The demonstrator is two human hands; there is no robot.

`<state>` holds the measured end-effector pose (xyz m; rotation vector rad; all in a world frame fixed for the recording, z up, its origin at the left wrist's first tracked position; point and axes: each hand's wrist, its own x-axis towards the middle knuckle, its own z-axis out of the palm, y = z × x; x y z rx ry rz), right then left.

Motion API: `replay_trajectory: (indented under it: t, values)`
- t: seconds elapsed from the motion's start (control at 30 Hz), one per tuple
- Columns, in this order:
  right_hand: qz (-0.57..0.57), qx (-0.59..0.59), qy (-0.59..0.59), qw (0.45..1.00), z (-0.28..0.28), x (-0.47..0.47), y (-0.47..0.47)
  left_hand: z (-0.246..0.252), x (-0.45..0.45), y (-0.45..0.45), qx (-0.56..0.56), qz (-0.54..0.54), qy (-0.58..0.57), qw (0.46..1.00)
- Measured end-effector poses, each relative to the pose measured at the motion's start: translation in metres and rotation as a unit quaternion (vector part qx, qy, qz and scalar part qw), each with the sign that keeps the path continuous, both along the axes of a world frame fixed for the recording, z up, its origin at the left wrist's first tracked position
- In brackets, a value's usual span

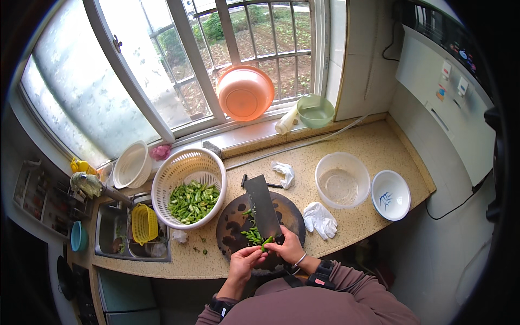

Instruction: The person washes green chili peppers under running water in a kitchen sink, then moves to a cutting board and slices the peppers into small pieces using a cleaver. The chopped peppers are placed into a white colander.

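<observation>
A green chili pepper (266, 243) is pinched between the fingertips of my left hand (245, 262) and the thumb side of my right hand (291, 246). My right hand also grips a cleaver (263, 208); its broad dark blade points away from me, and the handle is hidden by the hand. Bits of pepper stick to the blade. Below both hands lies a round, stained cutting board (227, 232). Cut green pepper pieces (252, 235) are scattered on it, left of the blade. A white plastic colander (157, 191) to the left holds many cut peppers (193, 203).
A sink (106, 225) with a yellow basket (144, 223) lies left. Right of the board are a crumpled white bag (320, 220), a translucent tub (342, 180) and a white bowl (391, 195). A black-handled tool (274, 185) lies behind. An orange basin (245, 93) leans against the window.
</observation>
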<state>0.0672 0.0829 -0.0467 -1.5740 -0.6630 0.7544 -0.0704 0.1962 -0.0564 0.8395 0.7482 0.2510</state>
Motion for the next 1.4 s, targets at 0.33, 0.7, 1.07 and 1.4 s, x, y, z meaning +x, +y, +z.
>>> replay_trajectory:
  t: [0.33, 0.7, 1.07, 1.4]
  values:
    - [-0.037, 0.041, -0.146, 0.988, 0.003, -0.005, 0.003, 0.002, 0.001, -0.007, -0.023, 0.061, 0.024, 0.998]
    - [-0.027, 0.056, 0.074, 0.995, -0.005, -0.014, 0.007, -0.008, -0.010, -0.004, -0.006, 0.046, -0.005, 0.999]
    - [-0.015, 0.039, -0.038, 0.998, -0.003, -0.017, 0.009, -0.003, -0.017, 0.000, 0.047, 0.033, 0.060, 0.997]
    - [-0.002, 0.063, 0.224, 0.972, -0.010, -0.005, 0.008, -0.015, -0.089, 0.057, 0.687, -0.027, 0.448, 0.572]
